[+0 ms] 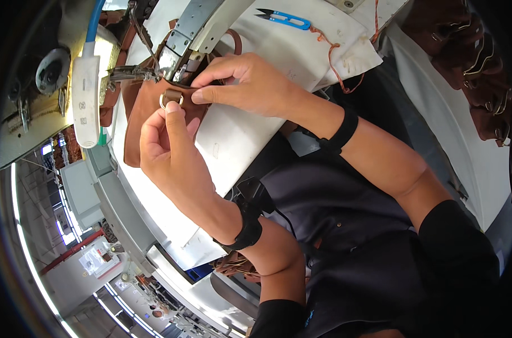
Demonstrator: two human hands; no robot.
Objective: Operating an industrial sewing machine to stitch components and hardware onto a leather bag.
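A brown leather piece [133,127] lies on the white work surface beneath the head of a sewing machine [195,27]. On it sits a small leather tab [172,96] with a pale metal ring [162,102]. My left hand [174,149] is closed at the ring, its thumb tip pressing against it and the forefinger bent behind. With thumb and forefinger, my right hand [250,84] pinches the leather's right edge, close beside the presser foot [168,61]. The needle tip is too small to make out.
Blue thread snips [290,19] lie at the far side, near tangled orange thread [330,50]. A white lamp with a blue cable [88,96] hangs left of the machine. Brown pieces with metal clips [481,73] are at the right. More workstations show at lower left.
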